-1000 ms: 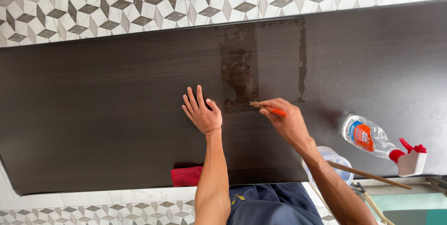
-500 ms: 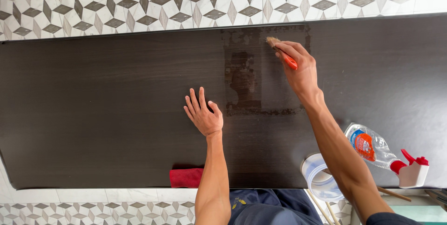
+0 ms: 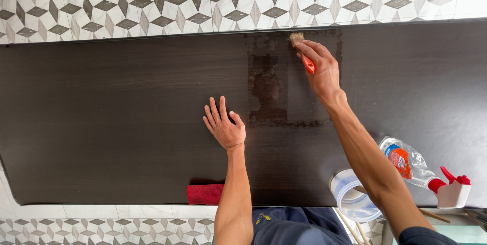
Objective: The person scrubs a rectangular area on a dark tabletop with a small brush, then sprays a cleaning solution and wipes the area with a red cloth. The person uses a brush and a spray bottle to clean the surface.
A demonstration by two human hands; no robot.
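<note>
While left hand lies flat, fingers spread, steadying board, right hand clamps brush at far edge, bristles on wet patch; bottle within reach.

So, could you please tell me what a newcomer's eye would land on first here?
Probably the wet, glossy rectangle on the dark wooden board, near its far edge. The right hand holds an orange-handled brush at its top, while the left hand lies flat beside it. A spray bottle lies at the right.
</note>
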